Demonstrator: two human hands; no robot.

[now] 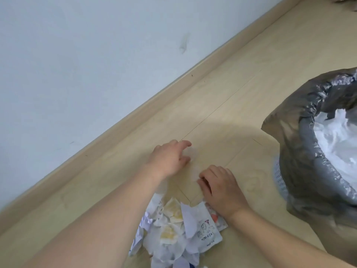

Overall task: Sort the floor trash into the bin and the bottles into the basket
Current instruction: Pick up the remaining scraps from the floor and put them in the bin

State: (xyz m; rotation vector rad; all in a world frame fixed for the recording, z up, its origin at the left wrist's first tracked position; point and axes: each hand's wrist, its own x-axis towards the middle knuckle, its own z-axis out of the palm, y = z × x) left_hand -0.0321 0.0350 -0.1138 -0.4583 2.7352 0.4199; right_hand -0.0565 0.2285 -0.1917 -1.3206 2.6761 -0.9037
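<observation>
A thin clear plastic film [194, 171] lies on the pale wooden floor between my two hands. My left hand [169, 158] holds its far edge between thumb and fingers. My right hand [220, 187] has curled fingers that pinch the film's near edge. Just below the hands sits a pile of crumpled white paper and printed wrappers [179, 231]; my left forearm covers part of it. The bin [301, 151], lined with a grey plastic bag, stands to the right of my right hand and holds white crumpled material. No bottles or basket are plainly visible.
A white wall with a wooden skirting board [135, 111] runs diagonally on the left. Bare floor [241, 84] stretches beyond the hands toward the far right. A brown object [345, 0] peeks in at the top right corner; what it is cannot be told.
</observation>
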